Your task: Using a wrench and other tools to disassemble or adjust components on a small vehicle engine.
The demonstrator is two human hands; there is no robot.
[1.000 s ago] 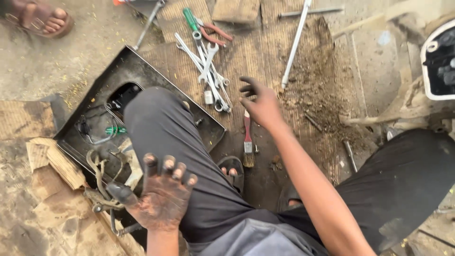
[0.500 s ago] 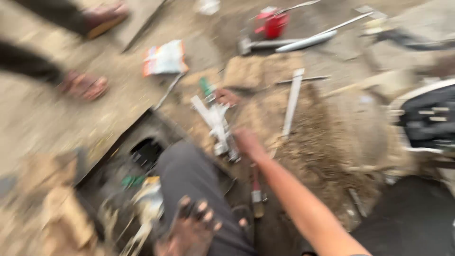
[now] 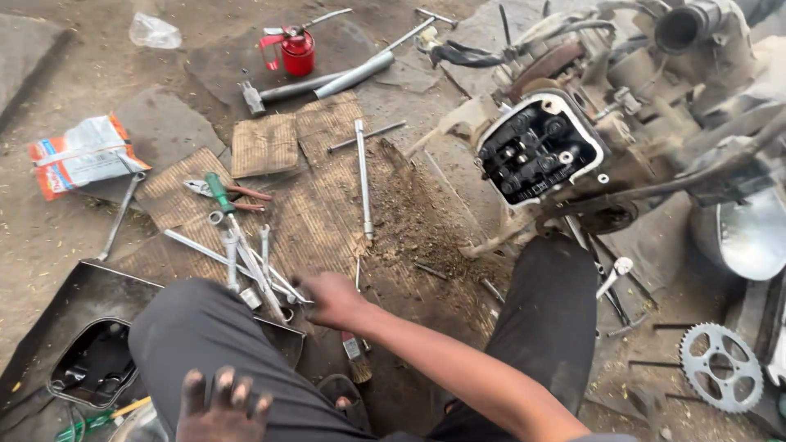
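**Greasy hands among the spanners beside an opened engine**

The person sits on the dirt floor (image 3: 49, 237) with knees drawn up in dark trousers. The right hand (image 3: 332, 299) reaches forward and down to the near end of a loose pile of spanners (image 3: 246, 262) lying on a piece of woven matting (image 3: 319, 213); its fingers (image 3: 307, 288) are curled narrow at the tips of the tools, but from here I cannot tell whether they actually grip one or only touch it. The left hand (image 3: 221, 405) rests on the left knee at the bottom of the view, black with oil, fingers spread wide and holding nothing.

A green-handled screwdriver (image 3: 217, 190) lies across red-handled pliers (image 3: 233, 192) just beyond the spanners. A long socket wrench (image 3: 362, 176) lies straight on the matting to the right of them, and a small paintbrush (image 3: 354, 348) sits under the right forearm. To the left, near the knee, a black metal tray (image 3: 90, 290) holds a dark cover.

Farther off stand a red oil can (image 3: 296, 51), a hammer (image 3: 282, 90) and a crumpled printed packet (image 3: 82, 151). On the right the engine (image 3: 544, 151) faces the person with its cylinder head open, and a toothed sprocket (image 3: 720, 366) lies on the ground near the right leg
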